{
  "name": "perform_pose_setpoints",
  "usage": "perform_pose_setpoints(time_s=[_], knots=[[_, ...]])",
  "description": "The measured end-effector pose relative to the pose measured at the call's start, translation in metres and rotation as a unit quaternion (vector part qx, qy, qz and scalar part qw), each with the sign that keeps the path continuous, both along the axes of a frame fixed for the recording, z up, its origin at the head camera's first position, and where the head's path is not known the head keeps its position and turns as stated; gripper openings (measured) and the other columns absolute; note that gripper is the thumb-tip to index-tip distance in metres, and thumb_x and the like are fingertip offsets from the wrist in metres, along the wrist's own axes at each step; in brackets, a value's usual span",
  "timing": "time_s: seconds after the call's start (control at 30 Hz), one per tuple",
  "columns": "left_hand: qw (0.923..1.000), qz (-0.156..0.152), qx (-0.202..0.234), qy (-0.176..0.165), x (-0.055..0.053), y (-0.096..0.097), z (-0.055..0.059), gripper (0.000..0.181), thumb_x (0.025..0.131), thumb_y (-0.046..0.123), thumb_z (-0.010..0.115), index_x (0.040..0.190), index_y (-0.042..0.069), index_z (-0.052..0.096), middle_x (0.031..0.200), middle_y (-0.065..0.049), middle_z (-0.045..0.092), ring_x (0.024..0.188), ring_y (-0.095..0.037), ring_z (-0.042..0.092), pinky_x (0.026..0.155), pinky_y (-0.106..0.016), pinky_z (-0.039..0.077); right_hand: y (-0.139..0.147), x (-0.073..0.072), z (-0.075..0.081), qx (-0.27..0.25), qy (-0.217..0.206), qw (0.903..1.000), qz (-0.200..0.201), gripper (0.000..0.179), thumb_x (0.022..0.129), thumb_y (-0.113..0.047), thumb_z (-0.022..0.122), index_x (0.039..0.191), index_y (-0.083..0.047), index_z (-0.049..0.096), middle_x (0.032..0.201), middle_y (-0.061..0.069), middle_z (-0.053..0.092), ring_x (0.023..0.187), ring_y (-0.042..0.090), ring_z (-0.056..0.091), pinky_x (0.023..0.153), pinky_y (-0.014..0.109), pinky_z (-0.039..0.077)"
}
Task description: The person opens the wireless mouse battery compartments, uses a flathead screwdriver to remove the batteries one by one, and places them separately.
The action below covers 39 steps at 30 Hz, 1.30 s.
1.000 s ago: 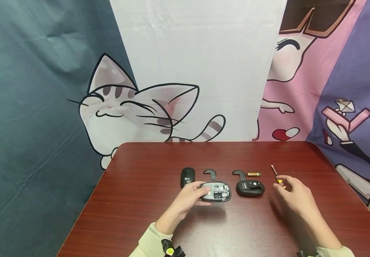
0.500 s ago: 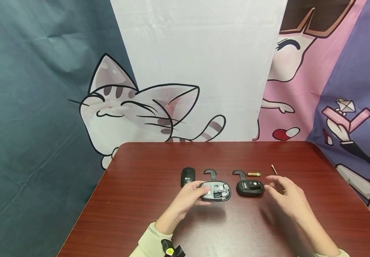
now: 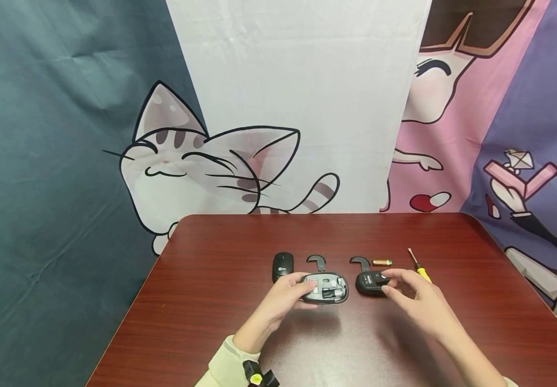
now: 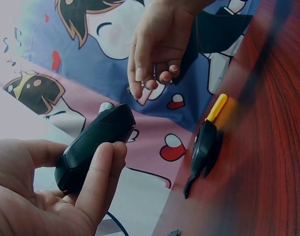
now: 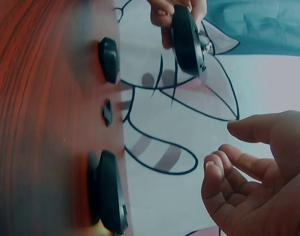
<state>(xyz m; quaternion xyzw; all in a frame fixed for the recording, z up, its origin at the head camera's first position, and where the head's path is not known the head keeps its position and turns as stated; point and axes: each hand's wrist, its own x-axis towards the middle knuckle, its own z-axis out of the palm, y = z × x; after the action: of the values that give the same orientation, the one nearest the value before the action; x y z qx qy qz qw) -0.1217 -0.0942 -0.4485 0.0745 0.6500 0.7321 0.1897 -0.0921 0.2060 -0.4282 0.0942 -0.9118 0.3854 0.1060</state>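
In the head view my left hand grips a computer mouse raised over the table, its underside facing up with the inside laid bare. The thumb lies across that underside. A pale piece sticks out of the held mouse in the left wrist view. My right hand reaches over the right end of a black mouse lying bottom up on the table. The right wrist view shows nothing between the thumb and loosely bent fingers of that right hand. A yellow-handled screwdriver lies to its right.
On the red-brown table, another black mouse stands at the left, behind my left hand. Two curved dark covers lie further back, one behind each of the other mice. A gold battery rests beside the right one. A printed cloth hangs behind the table.
My right hand has moved left from beside the screwdriver to over the black mouse, so the screwdriver's yellow handle shows. My left hand and its mouse have stayed almost in place.
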Motion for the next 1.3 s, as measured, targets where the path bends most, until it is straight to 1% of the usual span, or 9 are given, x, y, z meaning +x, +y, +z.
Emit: perform_pose_setpoints(time_s=[0.07,0.23,0.4,0.57,0.83,1.03,1.3], knots=[[1.0,-0.001,0.0,0.001,0.001,0.0,0.001,0.038,0.099,0.012,0.061,0.127,-0.013,0.057,0.106,-0.02,0.072,0.086,-0.018,0.072,0.085,-0.047,0.063,-0.004,0.001,0.001,-0.006,0.005,0.9999,0.009,0.028,0.09,-0.022,0.078,0.117,-0.018,0.07,0.093,-0.009,0.063,0.084,0.0,0.059,0.072,0.016,0.054],[1.0,-0.002,0.0,0.002,0.002,0.001,0.003,0.038,0.099,0.013,0.061,0.127,-0.013,0.058,0.106,-0.02,0.072,0.086,-0.018,0.072,0.085,-0.047,0.063,-0.014,0.004,0.002,-0.022,0.019,0.9991,0.032,0.027,0.088,-0.016,0.079,0.114,-0.015,0.071,0.09,-0.008,0.062,0.08,0.002,0.059,0.068,0.017,0.054],[1.0,-0.001,-0.002,0.002,0.002,0.002,0.003,0.039,0.099,0.013,0.061,0.128,-0.013,0.057,0.108,-0.021,0.072,0.087,-0.018,0.072,0.084,-0.044,0.064,-0.021,0.006,0.003,-0.026,0.018,0.9985,0.046,0.027,0.088,-0.017,0.08,0.113,-0.019,0.07,0.09,-0.01,0.062,0.081,0.002,0.058,0.068,0.018,0.054],[1.0,-0.002,-0.002,0.001,0.003,0.002,0.003,0.039,0.099,0.013,0.061,0.128,-0.013,0.057,0.109,-0.021,0.072,0.088,-0.018,0.073,0.084,-0.045,0.064,-0.028,0.007,0.004,-0.028,0.023,0.9978,0.056,0.028,0.087,-0.016,0.081,0.112,-0.02,0.071,0.089,-0.012,0.063,0.082,0.002,0.059,0.07,0.019,0.056],[1.0,0.0,0.002,0.0,0.003,0.003,0.004,0.038,0.099,0.013,0.061,0.127,-0.013,0.057,0.108,-0.02,0.072,0.087,-0.018,0.072,0.078,-0.035,0.066,-0.037,0.01,0.004,-0.025,0.024,0.9974,0.063,0.028,0.087,-0.018,0.081,0.112,-0.024,0.071,0.089,-0.014,0.061,0.08,0.002,0.058,0.067,0.019,0.054],[1.0,-0.003,0.003,0.0,0.003,0.003,0.003,0.038,0.1,0.013,0.061,0.128,-0.013,0.057,0.109,-0.021,0.072,0.088,-0.018,0.072,0.078,-0.035,0.066,-0.041,0.011,0.003,-0.018,0.035,0.9972,0.065,0.03,0.085,-0.016,0.082,0.112,-0.025,0.072,0.088,-0.016,0.06,0.079,0.001,0.056,0.065,0.02,0.053],[1.0,-0.006,0.006,0.002,0.003,0.002,0.003,0.038,0.099,0.013,0.061,0.127,-0.013,0.057,0.108,-0.021,0.072,0.088,-0.018,0.072,0.079,-0.034,0.066,-0.048,0.01,0.001,-0.023,0.046,0.9955,0.08,0.029,0.085,-0.013,0.082,0.111,-0.023,0.072,0.088,-0.016,0.059,0.079,0.002,0.055,0.064,0.023,0.054]])
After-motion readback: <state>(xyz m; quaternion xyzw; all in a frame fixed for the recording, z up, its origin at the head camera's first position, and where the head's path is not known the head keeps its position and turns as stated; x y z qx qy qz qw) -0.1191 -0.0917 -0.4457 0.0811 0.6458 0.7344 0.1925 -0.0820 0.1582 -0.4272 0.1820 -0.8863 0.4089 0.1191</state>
